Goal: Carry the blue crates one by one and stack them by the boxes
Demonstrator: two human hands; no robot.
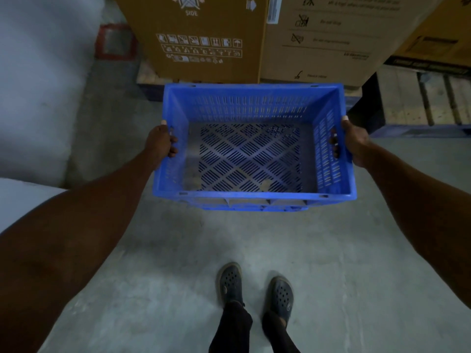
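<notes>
2 cardboard boxes (204,34) stand on pallets at the far side of the concrete floor (178,250), a brown one on the left and a paler one (318,39) to its right. Just in front of them, held up off the floor, is the blue crate (252,149), carried level with nothing but a few scraps in its slotted bottom. It looks like rigid moulded plastic, light when empty as here, stiff enough not to flex, with walls perforated all round. The sensible hold is the one in use: 1 hand on each short end at the handle slots. The left hand (160,143) grips the left rim, thumb on top and fingers curled inside. The right hand (354,143) grips the right end, fingers threaded through the handle slot. The plastic may be dusty, so the slots give a surer hold than the bare rim.
</notes>
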